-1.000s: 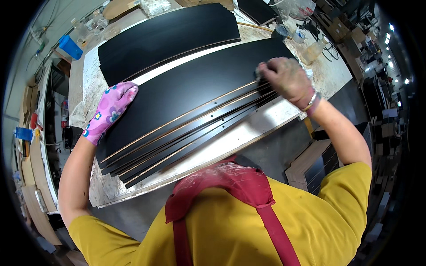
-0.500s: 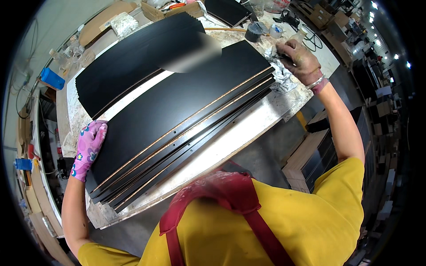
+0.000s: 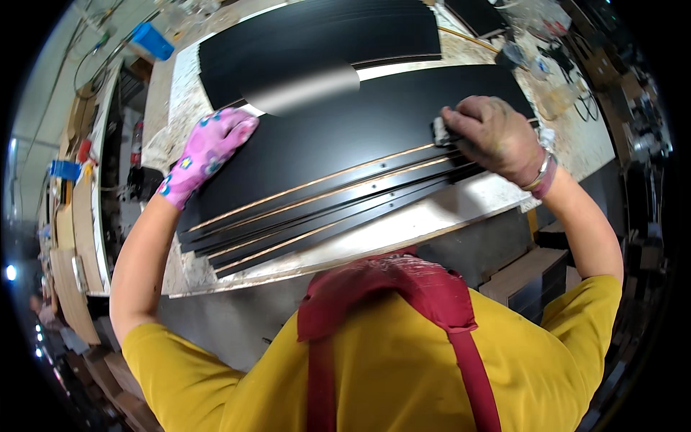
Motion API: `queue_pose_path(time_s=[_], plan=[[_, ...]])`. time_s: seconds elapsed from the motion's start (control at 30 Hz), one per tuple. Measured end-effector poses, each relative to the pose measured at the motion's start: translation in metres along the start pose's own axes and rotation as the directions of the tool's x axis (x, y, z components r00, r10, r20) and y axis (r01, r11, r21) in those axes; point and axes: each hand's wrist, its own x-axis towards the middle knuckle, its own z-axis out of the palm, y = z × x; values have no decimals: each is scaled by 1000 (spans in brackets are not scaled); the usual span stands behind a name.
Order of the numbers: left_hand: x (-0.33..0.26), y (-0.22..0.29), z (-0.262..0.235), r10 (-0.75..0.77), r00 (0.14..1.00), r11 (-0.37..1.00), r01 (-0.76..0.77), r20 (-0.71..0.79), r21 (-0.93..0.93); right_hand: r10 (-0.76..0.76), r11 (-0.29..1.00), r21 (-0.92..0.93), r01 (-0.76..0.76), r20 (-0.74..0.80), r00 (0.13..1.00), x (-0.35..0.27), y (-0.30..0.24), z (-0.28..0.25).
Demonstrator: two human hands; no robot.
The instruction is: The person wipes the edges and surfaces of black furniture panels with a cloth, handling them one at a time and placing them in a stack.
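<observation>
A stack of long black panels with thin tan edges lies before me, its top panel [image 3: 338,144] slightly curved along the far side. My left hand [image 3: 216,147], in a pink flowered glove, is closed over the left end of that panel, fingertips bunched at its edge. At the panel's right part, close to the near edge, my right hand [image 3: 500,137] wears a stained glove and a bracelet. Its fingers pinch a small black-and-white wad of cloth [image 3: 440,132] against the panel. Several small holes show along the near edges of the stack.
Beyond lies a second stack of black panels [image 3: 317,32]. The white worktable [image 3: 425,219] shows along the near side. A blue cup [image 3: 152,41] stands far left. A dark cup [image 3: 509,55] and a cable [image 3: 586,104] are at far right. Boards [image 3: 525,277] are piled below the table.
My right hand has moved left from the crumpled cloth at the table's right end onto the panel, now with a wad. My left hand has slid farther along the panel's left end. The view has turned.
</observation>
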Motion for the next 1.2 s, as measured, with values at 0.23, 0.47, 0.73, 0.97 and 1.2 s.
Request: queue_pose_path(time_s=[0.23, 0.47, 0.73, 0.97, 1.2], plan=[[5, 1, 1, -2, 1000, 996, 2, 1, -91, -182, 954, 220, 206, -123, 976, 138, -128, 52], [0, -13, -9, -44, 999, 933, 44, 9, -358, -244, 929, 229, 290, -207, 947, 182, -152, 39], [-65, 70, 37, 299, 916, 931, -217, -269, 295, 41, 803, 592, 63, -160, 986, 221, -82, 20], [-72, 83, 68, 290, 900, 931, -187, -326, 313, -633, 622, 604, 499, 12, 774, 313, -213, 57], [-73, 84, 71, 268, 895, 945, -173, -356, 278, -560, 828, 48, 558, 72, 825, 374, -198, 79]])
